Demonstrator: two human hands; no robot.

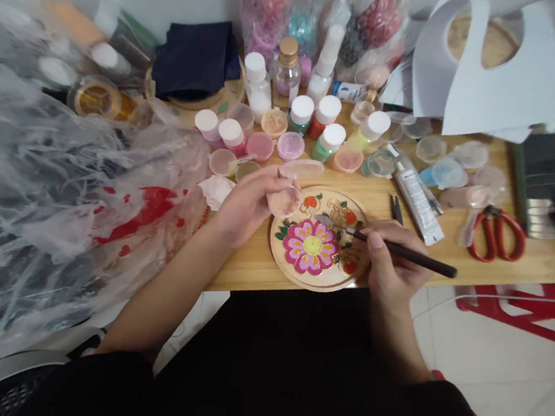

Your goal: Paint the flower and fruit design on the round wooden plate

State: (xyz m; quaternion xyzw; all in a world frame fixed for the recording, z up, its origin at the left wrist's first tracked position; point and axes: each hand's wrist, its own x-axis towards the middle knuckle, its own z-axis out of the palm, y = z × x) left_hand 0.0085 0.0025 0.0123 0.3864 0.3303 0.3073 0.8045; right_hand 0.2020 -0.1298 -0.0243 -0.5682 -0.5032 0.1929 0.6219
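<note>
Between the fingers of my left hand [253, 202] is a small paint cup [284, 202] with pinkish-beige paint inside, tilted toward me, its clear lid flipped up. My right hand [394, 262] grips the dark handle of a palette knife [401, 249]. The knife's metal blade points left, over the upper part of a round wooden plaque [285, 271]. On that plaque a pink flower [312, 245] with a yellow centre is painted, with orange blooms, green leaves and gold outlines around it. Whether the blade touches the plaque I cannot tell.
Several white-capped paint bottles [332, 138] and open paint cups line the back. To the right lie a paint tube [418, 202], red-handled pliers [498, 236] and a black phone-like slab [547, 182]. Crumpled clear plastic [86, 203] covers the left. A white tissue [216, 192] sits beside my left hand.
</note>
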